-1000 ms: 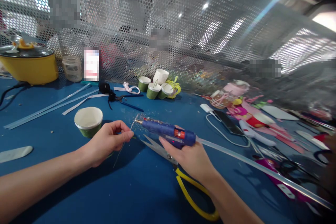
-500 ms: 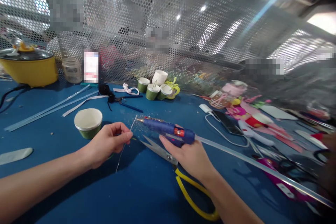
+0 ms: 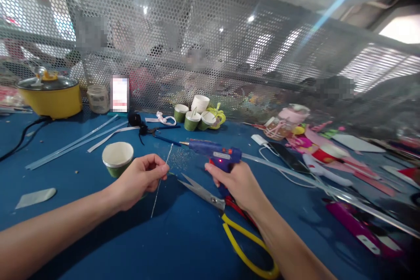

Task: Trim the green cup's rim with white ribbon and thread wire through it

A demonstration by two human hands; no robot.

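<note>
Between thumb and fingers, my left hand [image 3: 144,180] pinches a thin, pale, glittery strand [image 3: 158,194], held slanting above the table. My right hand [image 3: 236,183] is wrapped round the handle of a blue hot glue gun [image 3: 212,150], which points left. Its brass nozzle is a short way to the right of the strand's upper end. A long clear glue stick [image 3: 285,166] runs out of the back of the gun. Below it lie scissors [image 3: 210,199] with yellow handles, blades partly apart. A green paper cup [image 3: 117,159] stands just beyond my left hand.
Several small green cups [image 3: 192,120] stand against the perforated metal screen [image 3: 151,65]. Pliers [image 3: 164,133] lie mid-table. At the left is a yellow electric pot [image 3: 52,99]; at the right are a phone [image 3: 288,156], a purple tool [image 3: 354,225] and craft pieces.
The glue gun has drawn back to the right, its nozzle now apart from the strand. My left hand still pinches the strand. The view has shifted slightly.
</note>
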